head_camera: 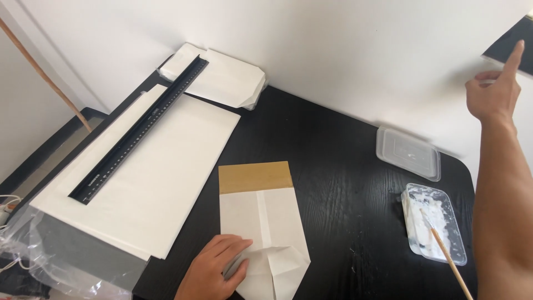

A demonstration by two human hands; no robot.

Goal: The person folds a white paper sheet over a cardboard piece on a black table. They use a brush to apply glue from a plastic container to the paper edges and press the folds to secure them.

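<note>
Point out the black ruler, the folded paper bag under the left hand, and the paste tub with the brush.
black ruler (pixel 139 129): head view, middle of its length.
folded paper bag (pixel 261 216): head view, centre seam of the white panel.
paste tub (pixel 444 222): head view, smeared inside near the right wall.

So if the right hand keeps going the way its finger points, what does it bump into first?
Probably the dark object at the top right edge. The right hand points up at it, its fingertip seeming to touch it already, though depth is hard to judge.
</note>
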